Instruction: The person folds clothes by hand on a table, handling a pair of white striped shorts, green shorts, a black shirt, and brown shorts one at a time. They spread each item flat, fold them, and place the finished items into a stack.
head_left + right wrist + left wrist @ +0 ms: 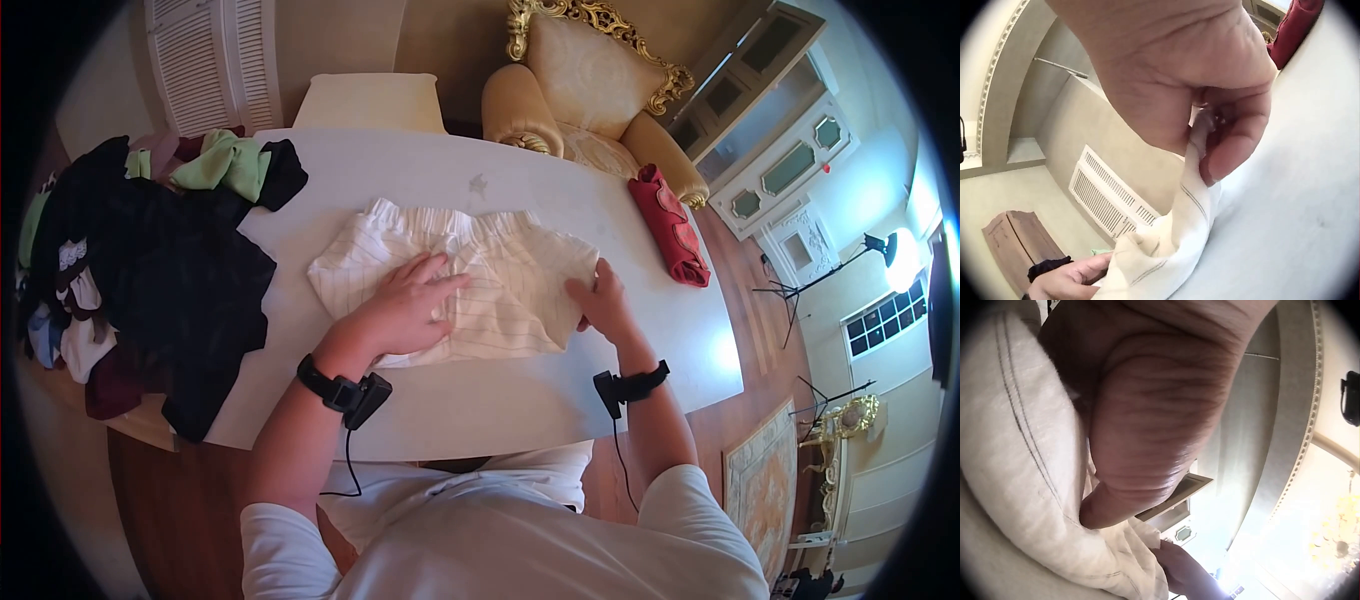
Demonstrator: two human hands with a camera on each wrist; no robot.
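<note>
Lying on the flat white table (pixel 470 410), white pinstriped cloth shorts (pixel 510 305) seem light, limp and best held by the edge the right hand (pixel 608 305) pinches, while the left hand (pixel 405 308) rests spread-fingered on top.

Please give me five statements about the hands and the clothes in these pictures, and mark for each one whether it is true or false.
1. The right hand pinches the edge of the shorts. True.
2. The left hand is closed in a fist. False: its fingers are spread on the shorts.
3. The waistband is on the side away from the person. True.
4. The red bundle lies at the left side of the table. False: it lies at the right side.
5. The shorts have thin stripes. True.
</note>
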